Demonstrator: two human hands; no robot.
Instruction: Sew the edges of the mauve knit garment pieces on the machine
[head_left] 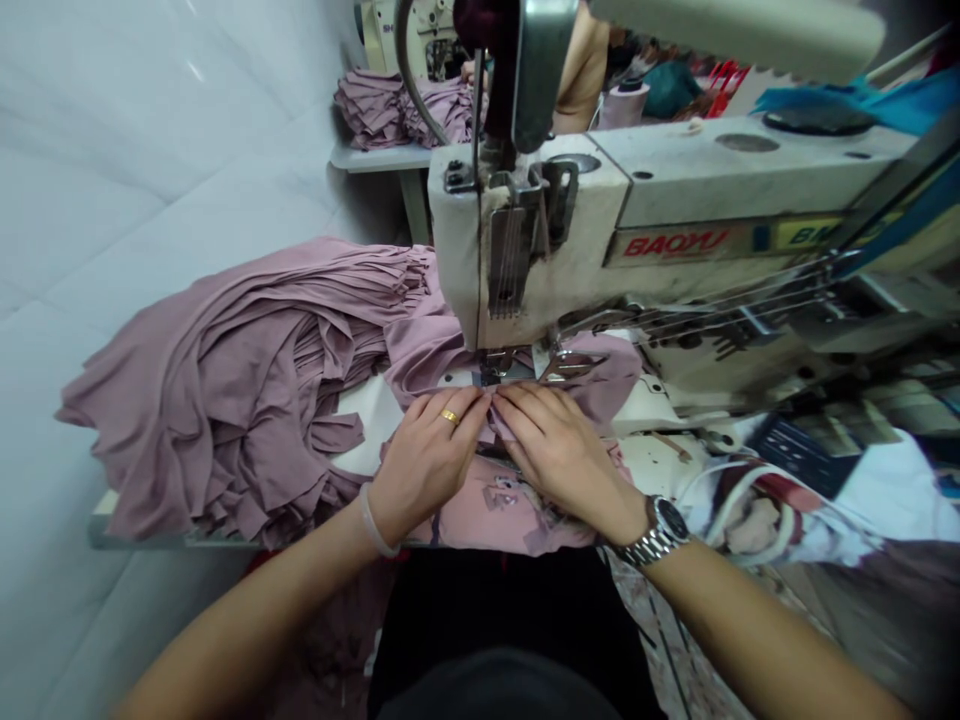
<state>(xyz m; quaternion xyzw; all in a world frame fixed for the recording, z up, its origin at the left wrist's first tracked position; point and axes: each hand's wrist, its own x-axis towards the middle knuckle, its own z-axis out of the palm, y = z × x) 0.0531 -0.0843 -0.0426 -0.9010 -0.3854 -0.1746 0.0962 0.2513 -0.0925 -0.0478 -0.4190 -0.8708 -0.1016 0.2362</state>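
A mauve piece of fabric (424,345) lies under the presser foot (495,368) of a white sewing machine (675,190). My left hand (431,450), with a gold ring, pinches its near edge just in front of the foot. Close beside it, fingertips almost meeting, my right hand (566,450) is closed on the same edge. Part of the fabric shows behind the foot and to its right. Both hands hide the section between them. Below them, a pink printed cloth (480,510) covers the table's front edge.
A large pile of mauve fabric pieces (225,380) fills the table's left side by the tiled wall (112,150). Threads run along the machine's front. White cloth (892,490) lies at right. Behind, a co-worker's arm (585,70) and another sewing machine (431,30) show beside more mauve pieces (375,105).
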